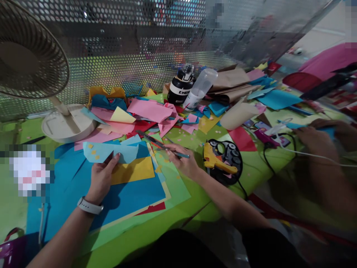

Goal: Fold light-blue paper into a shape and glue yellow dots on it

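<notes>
Green table (192, 139) — paper (111, 152) at fingers (116, 158).

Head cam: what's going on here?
A person sits at a green table littered with coloured paper. The left hand holds a light blue paper cutout dotted with small yellow bits, above a yellow sheet. The right hand grips scissors lying on the paper. A yellow glue gun rests on a black tray to the right. Another person's hands work at the far right, blurred. A desk fan stands at the left.
</notes>
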`<action>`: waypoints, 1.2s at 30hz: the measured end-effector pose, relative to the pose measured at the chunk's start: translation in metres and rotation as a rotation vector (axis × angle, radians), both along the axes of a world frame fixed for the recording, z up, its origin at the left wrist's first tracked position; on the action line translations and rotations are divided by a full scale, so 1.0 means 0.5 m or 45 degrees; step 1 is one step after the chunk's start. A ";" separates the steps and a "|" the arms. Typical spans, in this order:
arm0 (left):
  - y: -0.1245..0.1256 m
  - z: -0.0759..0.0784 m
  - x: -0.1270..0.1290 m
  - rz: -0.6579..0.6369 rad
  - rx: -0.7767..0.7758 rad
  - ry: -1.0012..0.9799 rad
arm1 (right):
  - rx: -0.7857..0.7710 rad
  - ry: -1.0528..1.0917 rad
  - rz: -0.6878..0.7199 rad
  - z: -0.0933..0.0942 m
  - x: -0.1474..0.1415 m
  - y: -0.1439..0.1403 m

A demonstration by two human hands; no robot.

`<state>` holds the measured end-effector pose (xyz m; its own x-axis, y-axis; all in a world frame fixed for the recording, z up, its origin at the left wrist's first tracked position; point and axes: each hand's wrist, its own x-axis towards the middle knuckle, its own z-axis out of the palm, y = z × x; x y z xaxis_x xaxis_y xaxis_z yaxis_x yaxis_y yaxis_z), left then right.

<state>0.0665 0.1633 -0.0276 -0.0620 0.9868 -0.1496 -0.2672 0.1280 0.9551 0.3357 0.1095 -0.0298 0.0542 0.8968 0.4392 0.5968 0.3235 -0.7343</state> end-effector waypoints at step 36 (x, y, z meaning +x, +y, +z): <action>0.000 0.001 0.001 -0.004 -0.011 0.002 | -0.010 0.072 0.027 -0.010 0.008 0.001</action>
